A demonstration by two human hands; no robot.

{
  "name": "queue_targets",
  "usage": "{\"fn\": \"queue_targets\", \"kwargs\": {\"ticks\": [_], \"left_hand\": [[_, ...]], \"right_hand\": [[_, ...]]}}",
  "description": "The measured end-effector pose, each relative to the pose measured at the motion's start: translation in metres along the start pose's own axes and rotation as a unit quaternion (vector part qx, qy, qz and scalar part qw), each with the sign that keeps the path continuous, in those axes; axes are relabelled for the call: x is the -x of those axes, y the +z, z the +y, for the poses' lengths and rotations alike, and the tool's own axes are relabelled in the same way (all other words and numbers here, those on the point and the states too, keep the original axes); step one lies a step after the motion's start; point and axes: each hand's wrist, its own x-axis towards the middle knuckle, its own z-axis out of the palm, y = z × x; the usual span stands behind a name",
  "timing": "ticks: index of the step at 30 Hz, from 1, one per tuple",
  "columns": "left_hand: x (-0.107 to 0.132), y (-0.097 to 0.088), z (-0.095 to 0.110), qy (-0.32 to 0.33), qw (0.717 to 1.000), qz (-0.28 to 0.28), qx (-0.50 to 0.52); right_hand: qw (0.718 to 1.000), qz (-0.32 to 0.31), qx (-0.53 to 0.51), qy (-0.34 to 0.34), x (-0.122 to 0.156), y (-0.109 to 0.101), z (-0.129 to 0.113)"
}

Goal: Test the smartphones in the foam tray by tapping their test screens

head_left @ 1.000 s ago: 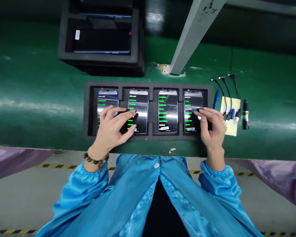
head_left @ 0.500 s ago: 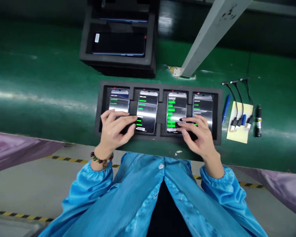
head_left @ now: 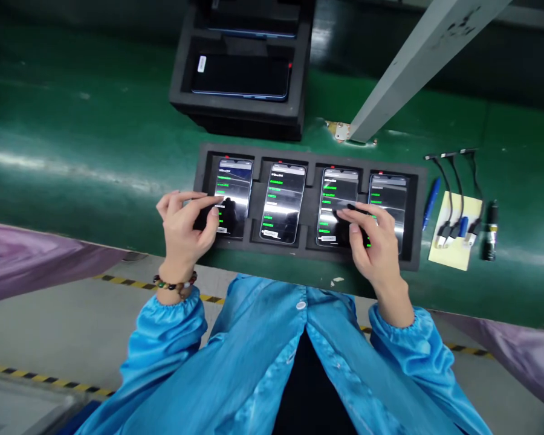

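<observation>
A black foam tray (head_left: 309, 158) lies on the green bench and holds several lit phones side by side. My left hand (head_left: 184, 223) reaches to the leftmost phone (head_left: 233, 194), its forefinger and thumb touching the screen, fingers apart. My right hand (head_left: 375, 241) lies over the gap between the third phone (head_left: 336, 202) and the rightmost phone (head_left: 388, 205), forefinger on the third phone's screen, other fingers spread. The second phone (head_left: 281, 202) is untouched. Neither hand holds anything.
A stack of black foam trays (head_left: 242, 78) with a dark phone stands behind. A grey slanted post (head_left: 417, 60) meets the bench at the back. To the right lie a blue pen (head_left: 430, 202), a yellow pad (head_left: 456, 232) with short cables, and a small black cylinder (head_left: 490, 229).
My left hand has shifted from the second phone to the leftmost one. My right hand moved from the rightmost phone to the third phone. The view drifted left.
</observation>
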Motion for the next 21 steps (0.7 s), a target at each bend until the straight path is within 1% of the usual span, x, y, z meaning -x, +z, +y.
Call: {"fn": "queue_targets", "kwargs": {"ticks": [4,7,12,14,17,19,21], "left_hand": [[-0.002,0.001,-0.002,0.005,1.000,-0.011,-0.011],[-0.003,0.000,-0.002,0.014,1.000,-0.016,-0.019],[-0.005,-0.002,-0.001,-0.007,0.999,-0.038,-0.018],[-0.005,-0.003,0.000,-0.016,0.999,-0.034,-0.021],[-0.006,-0.004,0.000,-0.012,0.999,-0.044,-0.027],[-0.008,-0.004,-0.002,-0.008,0.998,-0.053,-0.028],[-0.011,-0.003,-0.003,-0.009,0.997,-0.067,-0.030]], "right_hand": [[1.000,-0.021,0.019,0.004,0.000,0.001,0.002],[0.999,-0.020,0.030,0.024,-0.002,0.003,0.001],[0.999,-0.017,0.025,0.021,-0.001,0.002,0.001],[0.999,-0.023,0.032,0.035,-0.001,0.002,0.002],[0.998,-0.019,0.039,0.053,-0.002,0.003,-0.001],[0.998,-0.015,0.037,0.048,-0.004,0.004,-0.006],[0.999,-0.028,0.025,0.022,-0.007,0.008,-0.013]]}}
